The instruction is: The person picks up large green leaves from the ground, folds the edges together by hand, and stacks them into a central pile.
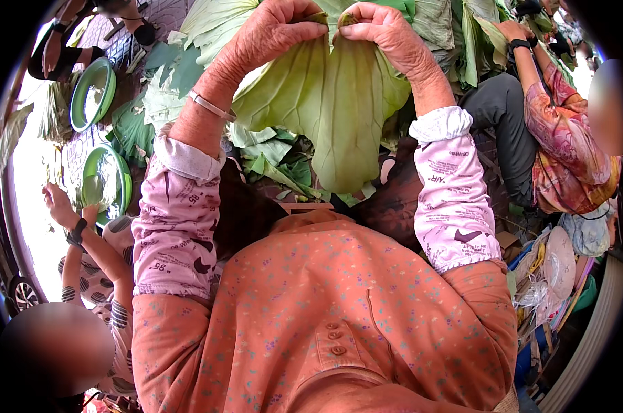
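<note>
A broad, pale green leaf (pixel 347 118), likely a lotus leaf, hangs in front of me with its ribbed veins showing. My left hand (pixel 283 36) pinches one piece of its upper edge between thumb and fingers. On the other side of a narrow split, my right hand (pixel 386 38) grips a matching piece the same way. Small brownish-green tips poke out of both pinches. The leaf's rounded lower lobe droops toward my lap. Behind my hands lies a layer of larger, duller leaves (pixel 218 20).
Torn green leaf scraps (pixel 275 155) litter the ground below. To the left are two green basins (pixel 110 82) (pixel 127 180), with a co-worker's hand (pixel 58 206) near the lower one. At right, another person's hand (pixel 513 31) touches leaves. Bags and a pale hat (pixel 559 260) lie lower right.
</note>
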`<state>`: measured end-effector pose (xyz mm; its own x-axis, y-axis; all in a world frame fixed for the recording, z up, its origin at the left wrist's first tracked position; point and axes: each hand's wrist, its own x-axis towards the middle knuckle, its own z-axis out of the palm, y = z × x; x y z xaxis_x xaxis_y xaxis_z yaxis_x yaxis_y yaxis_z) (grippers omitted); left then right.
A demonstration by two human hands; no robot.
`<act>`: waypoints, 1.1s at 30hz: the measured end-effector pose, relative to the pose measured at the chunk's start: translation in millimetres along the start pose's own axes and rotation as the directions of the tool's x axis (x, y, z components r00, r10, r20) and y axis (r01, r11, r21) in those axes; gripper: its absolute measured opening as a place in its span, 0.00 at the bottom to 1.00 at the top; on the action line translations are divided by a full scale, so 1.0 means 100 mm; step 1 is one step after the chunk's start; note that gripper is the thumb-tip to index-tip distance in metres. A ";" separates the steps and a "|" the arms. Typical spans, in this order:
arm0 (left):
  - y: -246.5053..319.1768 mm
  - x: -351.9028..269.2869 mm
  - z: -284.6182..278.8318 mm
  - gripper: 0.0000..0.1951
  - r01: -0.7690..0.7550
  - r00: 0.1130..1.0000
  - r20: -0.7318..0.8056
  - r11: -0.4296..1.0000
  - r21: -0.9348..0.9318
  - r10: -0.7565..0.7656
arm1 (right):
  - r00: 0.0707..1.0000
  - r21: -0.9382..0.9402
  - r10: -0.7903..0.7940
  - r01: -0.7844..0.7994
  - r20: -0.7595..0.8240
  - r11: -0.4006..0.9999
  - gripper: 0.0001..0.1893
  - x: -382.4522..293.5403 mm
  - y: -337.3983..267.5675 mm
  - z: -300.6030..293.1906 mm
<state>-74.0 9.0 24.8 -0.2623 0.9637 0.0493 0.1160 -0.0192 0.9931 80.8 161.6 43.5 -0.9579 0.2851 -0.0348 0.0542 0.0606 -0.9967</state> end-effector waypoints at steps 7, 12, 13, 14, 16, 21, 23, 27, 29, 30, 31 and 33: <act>0.00 0.01 -0.04 0.09 0.004 1.000 0.006 1.000 0.018 -0.004 | 1.000 -0.013 -0.022 0.021 -0.010 1.000 0.06 0.02 0.03 -0.03; 0.01 0.00 -0.04 0.09 -0.001 1.000 -0.010 1.000 -0.006 0.001 | 0.999 -0.038 -0.034 0.033 -0.028 0.999 0.06 0.03 0.06 -0.05; 0.02 0.00 -0.05 0.09 0.003 1.000 -0.010 1.000 -0.026 -0.004 | 0.999 -0.037 -0.036 0.034 -0.035 0.999 0.06 0.03 0.05 -0.05; 0.02 -0.01 -0.06 0.09 0.000 1.000 -0.009 1.000 -0.010 0.000 | 0.998 -0.036 -0.038 0.036 -0.042 0.999 0.06 0.03 0.04 -0.05; 0.06 -0.01 -0.06 0.08 -0.007 1.000 -0.003 1.000 0.021 0.007 | 0.998 -0.017 -0.041 0.040 -0.040 0.999 0.06 0.03 0.05 -0.06; 0.07 -0.02 -0.09 0.08 -0.014 1.000 0.010 1.000 0.009 0.014 | 0.998 -0.007 -0.028 0.027 -0.060 1.000 0.06 0.02 0.04 -0.06; 0.06 -0.02 -0.10 0.08 -0.024 1.000 0.010 1.000 -0.001 0.024 | 0.997 -0.015 -0.021 0.020 -0.070 1.000 0.05 0.03 0.04 -0.05; 0.05 -0.01 -0.10 0.08 -0.034 0.999 0.019 0.999 -0.036 0.035 | 0.997 0.008 -0.016 0.017 -0.069 1.000 0.05 0.04 0.06 -0.06; 0.04 -0.01 -0.10 0.08 -0.041 0.999 0.021 0.998 -0.043 0.042 | 0.997 0.023 -0.003 0.004 -0.076 1.000 0.05 0.04 0.05 -0.05; 0.04 -0.01 -0.10 0.08 -0.045 0.999 0.022 0.998 -0.047 0.046 | 0.997 0.028 0.000 0.002 -0.076 1.000 0.05 0.04 0.05 -0.05; 0.04 -0.01 -0.10 0.08 -0.049 0.998 0.023 0.997 -0.051 0.051 | 0.997 0.033 0.003 0.000 -0.076 0.999 0.05 0.03 0.05 -0.05; 0.04 -0.02 -0.10 0.08 -0.048 0.999 0.021 0.998 -0.036 0.049 | 0.997 0.038 0.004 -0.002 -0.075 0.999 0.05 0.03 0.05 -0.05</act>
<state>-82.9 4.7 29.8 -0.2360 0.9671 0.0954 0.0944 -0.0749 0.9927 79.5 167.8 38.8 -0.9339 0.3559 -0.0336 0.0449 0.0237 -0.9987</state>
